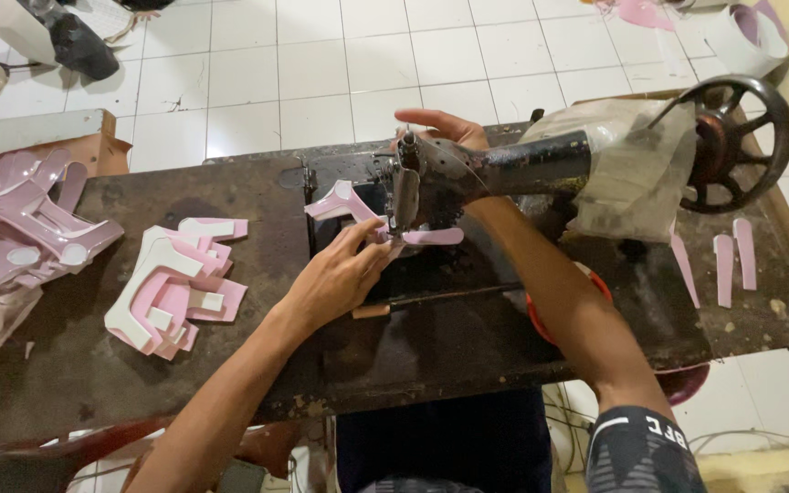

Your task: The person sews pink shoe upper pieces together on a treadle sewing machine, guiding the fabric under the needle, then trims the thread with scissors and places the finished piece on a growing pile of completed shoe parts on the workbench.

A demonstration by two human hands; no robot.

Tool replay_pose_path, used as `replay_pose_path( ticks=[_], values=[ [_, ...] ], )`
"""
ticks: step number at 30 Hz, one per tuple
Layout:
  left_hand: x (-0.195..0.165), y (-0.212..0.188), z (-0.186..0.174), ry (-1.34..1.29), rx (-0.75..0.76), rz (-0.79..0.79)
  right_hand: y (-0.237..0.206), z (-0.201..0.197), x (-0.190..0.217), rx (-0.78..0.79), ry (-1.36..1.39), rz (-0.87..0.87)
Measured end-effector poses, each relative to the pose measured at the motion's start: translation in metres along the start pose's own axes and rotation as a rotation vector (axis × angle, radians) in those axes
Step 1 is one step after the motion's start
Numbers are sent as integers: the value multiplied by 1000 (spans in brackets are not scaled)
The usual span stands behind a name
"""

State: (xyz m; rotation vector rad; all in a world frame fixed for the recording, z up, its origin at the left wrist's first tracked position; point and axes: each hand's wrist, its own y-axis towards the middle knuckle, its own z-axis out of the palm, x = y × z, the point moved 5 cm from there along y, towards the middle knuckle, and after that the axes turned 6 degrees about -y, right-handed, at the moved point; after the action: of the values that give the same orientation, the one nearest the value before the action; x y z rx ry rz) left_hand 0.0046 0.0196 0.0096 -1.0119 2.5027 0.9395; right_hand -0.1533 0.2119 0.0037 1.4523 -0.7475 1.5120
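The pink-and-white cut piece [358,208] lies on the bed of the black sewing machine [468,173], at the middle of the desk [257,338], with one end under the needle area. The left hand [335,278] rests on the near side of the piece; its fingers [367,239] are stretched out flat and press the piece down rather than curl round it. The right hand [440,126] reaches round the far side of the machine head; its fingers are spread open, and whether they touch the machine cannot be told.

To the left on the desk lies a stack of matching pieces [175,288], and further left a larger heap [15,219]. Three narrow pink strips [723,260] lie at the right, near the handwheel [732,141].

Risk assessment: the left fingertips are close to the needle, so feeding the piece with the hand this far forward could bring a finger under it. Uneven pressure from one hand could also let the piece swing and pull the seam off line.
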Motion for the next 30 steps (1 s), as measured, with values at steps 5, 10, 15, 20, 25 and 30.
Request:
replay_pose_path(
  ticks=[5,10,15,20,25,30],
  values=[
    [1,5,-1,49,21,33,-55,9,2,92,-1251,-25],
    [2,6,1,69,12,12,-91,21,10,216,-1037,-245],
    [1,12,5,92,1,-1,-96,22,13,162,-1050,-397],
    [2,16,7,123,27,8,-100,14,1,111,-1193,-370],
    [2,19,7,46,48,32,-102,8,-3,99,-1165,-417],
    [3,22,5,9,97,34,-102,9,1,123,-1164,-380]
  ],
)
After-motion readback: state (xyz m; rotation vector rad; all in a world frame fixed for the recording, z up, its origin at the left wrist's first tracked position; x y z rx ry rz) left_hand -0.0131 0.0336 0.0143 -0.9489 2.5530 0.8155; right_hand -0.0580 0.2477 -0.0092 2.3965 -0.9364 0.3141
